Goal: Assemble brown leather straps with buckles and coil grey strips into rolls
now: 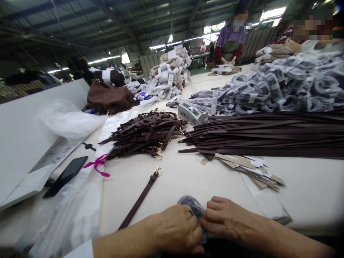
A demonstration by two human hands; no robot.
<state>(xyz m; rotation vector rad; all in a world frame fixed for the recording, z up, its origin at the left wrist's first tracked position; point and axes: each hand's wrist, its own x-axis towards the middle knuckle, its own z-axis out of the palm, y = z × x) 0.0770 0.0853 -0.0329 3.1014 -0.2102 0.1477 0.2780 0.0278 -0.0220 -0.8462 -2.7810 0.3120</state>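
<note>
At the near edge of the table, a coiled dark strap in clear plastic wrap [191, 203] sits between my two hands. My left hand [178, 227] is closed around its left side. From the right, my right hand [221, 216] pinches the plastic with curled fingers. The lower part of the coil is hidden behind the hands. Just left of them lies a single brown buckle strap [141, 199], its gold buckle pointing away from me. Beyond it is a heap of short brown buckle straps [146, 132].
Long brown straps [268, 134] stretch across the right, with cardboard strips [249, 168] before them. A tape dispenser [192, 114] stands mid-table. Wrapped coils [282, 86] pile behind. A phone [67, 175], plastic bags [77, 208] and a brown fringed bag [109, 96] lie left. A co-worker [228, 43] stands opposite.
</note>
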